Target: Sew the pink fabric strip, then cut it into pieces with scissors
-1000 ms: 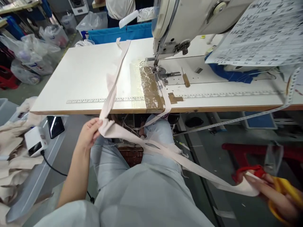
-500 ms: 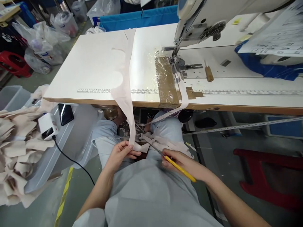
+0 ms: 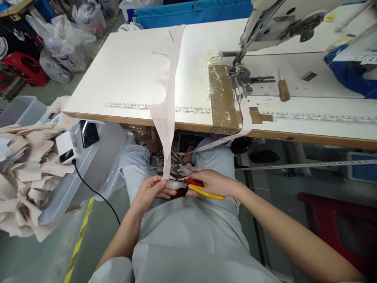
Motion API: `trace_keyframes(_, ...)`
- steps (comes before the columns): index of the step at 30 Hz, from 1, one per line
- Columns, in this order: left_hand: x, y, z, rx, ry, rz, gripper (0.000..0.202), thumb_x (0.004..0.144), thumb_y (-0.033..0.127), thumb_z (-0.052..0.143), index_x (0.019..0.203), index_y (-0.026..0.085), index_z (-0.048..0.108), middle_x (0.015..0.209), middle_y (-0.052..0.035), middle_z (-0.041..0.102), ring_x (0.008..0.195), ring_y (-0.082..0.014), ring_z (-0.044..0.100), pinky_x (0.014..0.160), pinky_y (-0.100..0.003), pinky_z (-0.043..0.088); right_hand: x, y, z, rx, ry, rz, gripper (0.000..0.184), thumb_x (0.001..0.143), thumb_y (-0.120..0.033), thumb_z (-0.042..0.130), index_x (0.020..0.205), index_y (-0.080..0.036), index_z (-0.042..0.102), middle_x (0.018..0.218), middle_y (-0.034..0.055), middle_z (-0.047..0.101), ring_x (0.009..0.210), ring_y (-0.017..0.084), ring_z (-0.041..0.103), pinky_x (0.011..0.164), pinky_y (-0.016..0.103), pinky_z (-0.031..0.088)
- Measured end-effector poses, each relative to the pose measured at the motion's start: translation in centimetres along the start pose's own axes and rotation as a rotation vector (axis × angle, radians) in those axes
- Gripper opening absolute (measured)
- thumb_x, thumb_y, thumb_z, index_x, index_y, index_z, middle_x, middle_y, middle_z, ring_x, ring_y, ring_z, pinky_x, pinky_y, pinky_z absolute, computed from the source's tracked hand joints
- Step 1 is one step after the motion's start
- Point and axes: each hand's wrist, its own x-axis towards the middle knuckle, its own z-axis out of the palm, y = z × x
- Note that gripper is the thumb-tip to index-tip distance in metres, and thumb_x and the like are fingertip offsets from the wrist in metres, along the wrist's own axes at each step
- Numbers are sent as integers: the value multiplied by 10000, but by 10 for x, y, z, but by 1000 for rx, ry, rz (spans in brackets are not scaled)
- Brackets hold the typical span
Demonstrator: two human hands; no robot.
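A long pale pink fabric strip runs down the white sewing table and hangs over its front edge to my lap. My left hand pinches the strip's lower end. My right hand grips red-and-yellow scissors, whose blades point left and meet the strip right beside my left fingers. A second strip leads from the sewing machine's presser foot down toward my knees.
The sewing machine head stands at the upper right. A grey bin with a phone and a white device sits at my left, by a heap of cut beige pieces. A red stool is at the right.
My right hand swung in from the far right with the scissors to the strip's end. My left hand moved from beside the table edge down to my lap. The strip now hangs straight.
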Motion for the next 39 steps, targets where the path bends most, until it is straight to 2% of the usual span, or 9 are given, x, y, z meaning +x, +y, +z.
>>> trace_keyframes(4,0,0,-2,-14,6,1,386,714,450,756,820,109,608,720,-118,739,695,-210,717,621,-250,559,1,-6,1,-99,79,-3,493,818,-650,500,659,-212,341,601,-16,457,526,131,365,505,251,190)
trace_keyframes(11,1,0,-2,-11,-2,-11,386,709,450,758,810,107,613,718,-123,738,680,-211,715,614,-253,556,-1,-6,8,-130,163,-11,490,830,-634,502,624,-207,380,568,-5,495,493,127,389,498,264,170)
trace_keyframes(22,1,2,-3,18,-15,-40,411,686,465,766,810,110,599,695,-121,731,660,-222,711,615,-275,552,3,-12,7,-181,169,2,441,826,-592,563,652,-206,440,619,10,563,544,151,481,503,259,198)
trace_keyframes(29,8,0,1,69,-40,-77,410,703,496,742,777,135,563,712,-122,733,675,-219,713,647,-283,550,-3,0,17,-126,209,9,415,838,-527,568,612,-205,436,572,1,536,492,131,433,490,259,202)
trace_keyframes(32,11,1,0,202,-75,-76,400,771,522,662,852,139,576,742,-116,733,727,-227,716,679,-300,554,-11,7,24,-72,245,22,419,838,-522,560,609,-208,403,566,-4,517,504,134,424,493,254,210)
trace_keyframes(34,13,5,-1,439,-48,26,357,852,484,565,943,140,595,794,-110,730,763,-225,712,681,-303,552,-18,10,29,-32,291,42,422,827,-514,558,606,-211,365,556,-13,485,507,134,410,496,249,217)
trace_keyframes(37,18,19,5,995,31,404,241,917,279,463,1067,163,611,1096,-124,682,967,-230,667,763,-317,540,-30,12,37,75,364,77,398,824,-491,536,622,-214,333,556,-26,447,508,128,388,501,239,246)
trace_keyframes(39,27,35,17,1331,-13,614,307,891,121,423,1130,178,607,1327,-116,557,1075,-237,612,825,-331,519,-37,11,42,149,402,90,373,836,-486,510,641,-216,343,568,-29,441,516,126,380,504,235,270)
